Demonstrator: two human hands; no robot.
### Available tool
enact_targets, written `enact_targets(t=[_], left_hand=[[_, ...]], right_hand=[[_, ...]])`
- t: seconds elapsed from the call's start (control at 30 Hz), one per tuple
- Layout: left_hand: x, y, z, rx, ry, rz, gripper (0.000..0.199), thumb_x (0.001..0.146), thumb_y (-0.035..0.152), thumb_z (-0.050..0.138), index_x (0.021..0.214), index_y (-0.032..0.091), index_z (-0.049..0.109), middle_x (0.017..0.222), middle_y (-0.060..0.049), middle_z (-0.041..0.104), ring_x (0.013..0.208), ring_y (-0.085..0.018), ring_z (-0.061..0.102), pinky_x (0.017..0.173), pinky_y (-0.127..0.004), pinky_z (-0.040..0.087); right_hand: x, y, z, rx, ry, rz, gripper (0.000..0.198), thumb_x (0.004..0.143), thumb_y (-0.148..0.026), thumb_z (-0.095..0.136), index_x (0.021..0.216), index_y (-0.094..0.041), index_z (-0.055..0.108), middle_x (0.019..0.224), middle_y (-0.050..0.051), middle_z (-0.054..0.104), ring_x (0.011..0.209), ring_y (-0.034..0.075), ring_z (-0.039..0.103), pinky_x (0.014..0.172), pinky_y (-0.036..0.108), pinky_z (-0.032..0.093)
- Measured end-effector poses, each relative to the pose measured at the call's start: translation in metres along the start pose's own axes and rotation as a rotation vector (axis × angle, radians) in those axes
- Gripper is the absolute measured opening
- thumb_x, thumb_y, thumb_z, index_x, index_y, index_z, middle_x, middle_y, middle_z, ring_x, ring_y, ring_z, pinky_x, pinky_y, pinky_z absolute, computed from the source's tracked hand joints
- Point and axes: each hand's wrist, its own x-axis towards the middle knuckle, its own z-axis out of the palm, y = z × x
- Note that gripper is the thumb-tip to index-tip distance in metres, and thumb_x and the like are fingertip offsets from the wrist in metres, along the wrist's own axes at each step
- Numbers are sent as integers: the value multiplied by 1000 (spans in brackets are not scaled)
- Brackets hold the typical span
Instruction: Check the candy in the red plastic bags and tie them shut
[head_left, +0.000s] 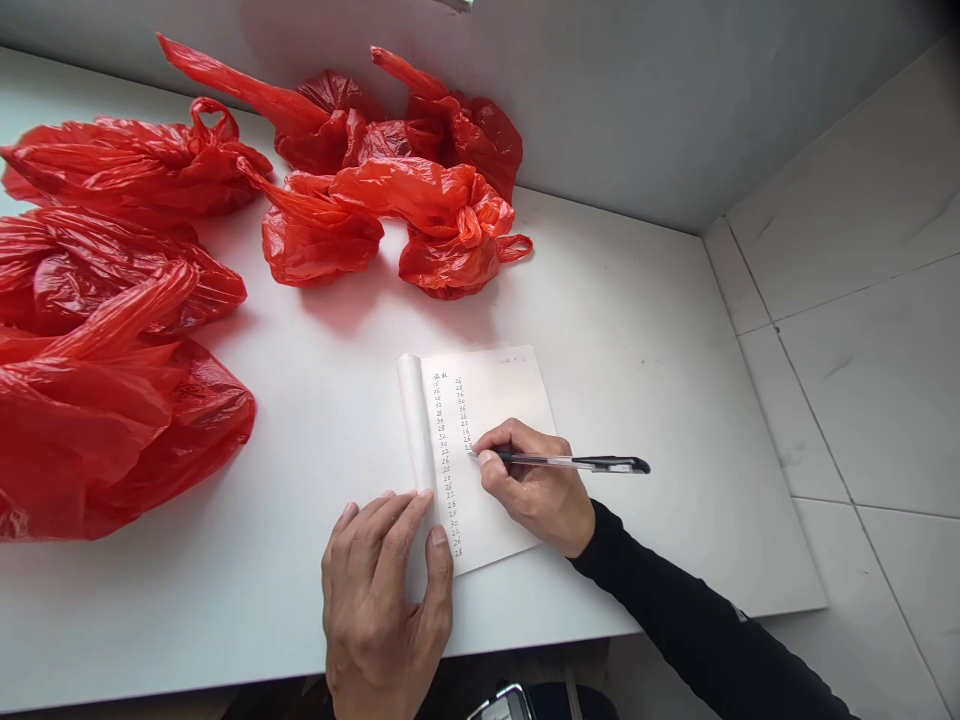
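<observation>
A notebook (510, 390) lies open on the white table, its turned pages rolled along the left edge. Two columns of handwritten two-digit numbers run down the page. My right hand (534, 482) grips a black-capped clear pen (574, 462), its tip at the lowest number of the second column. My left hand (386, 590) rests with fingers stretched out across the notebook's lower left edge, the thumb near the bottom of the first column. Nothing is held in it.
Several red plastic bags, such as a knotted one (457, 235) behind the notebook and a large one (112, 430) at the left, sit on the white table (637, 330). A grey wall (600, 100) borders the back. Tiled floor (862, 400) shows at the right.
</observation>
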Motion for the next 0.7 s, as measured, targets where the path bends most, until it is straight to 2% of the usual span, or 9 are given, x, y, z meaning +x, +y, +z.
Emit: enact_targets(t=[0.7], left_hand=[[0, 0, 0, 7, -6, 9, 41, 83, 5, 73, 123, 12, 66, 112, -16, 69, 109, -32, 65, 109, -62, 47]], right_hand=[[-1, 0, 0, 44, 14, 4, 10, 84, -14, 63, 88, -21, 69, 72, -5, 64, 57, 8, 55, 55, 20, 48]])
